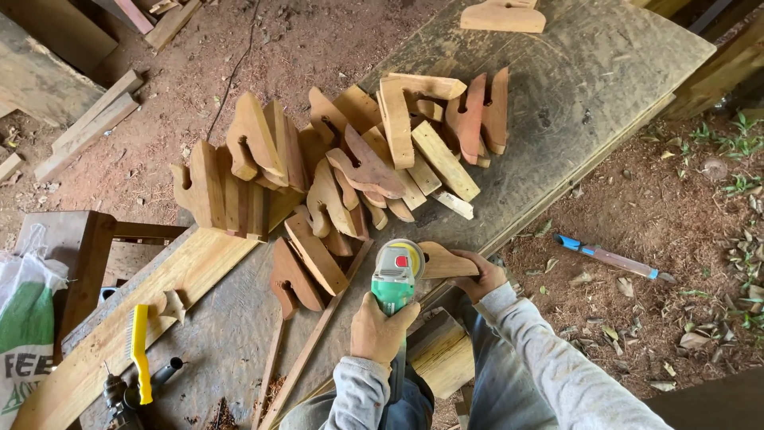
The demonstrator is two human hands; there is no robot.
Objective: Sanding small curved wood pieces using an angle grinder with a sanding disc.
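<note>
- A green angle grinder [395, 279] is gripped by the closed left hand [379, 330].
- A curved wooden piece [442, 262], at the grinder's three o'clock on the workbench [589, 87] edge, is clasped by the right hand [484, 275].
- More cut pieces [350, 159] are heaped at twelve o'clock.

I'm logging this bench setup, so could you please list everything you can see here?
Cut wood pieces: many, tan and reddish, heaped mid-bench.
Single piece: one, tan, bench's far end.
Bench: one, grey, weathered.
Plank: one, pale, bench's left edge.
Brush: one, yellow, on plank.
Drill: one, dark, lower left.
Sack: one, white and green, far left.
Blue-handled tool: one, on the ground, right.
Grinder: one, green, in left hand.
Left hand: grips grinder.
Right hand: holds one wood piece against grinder.
</note>
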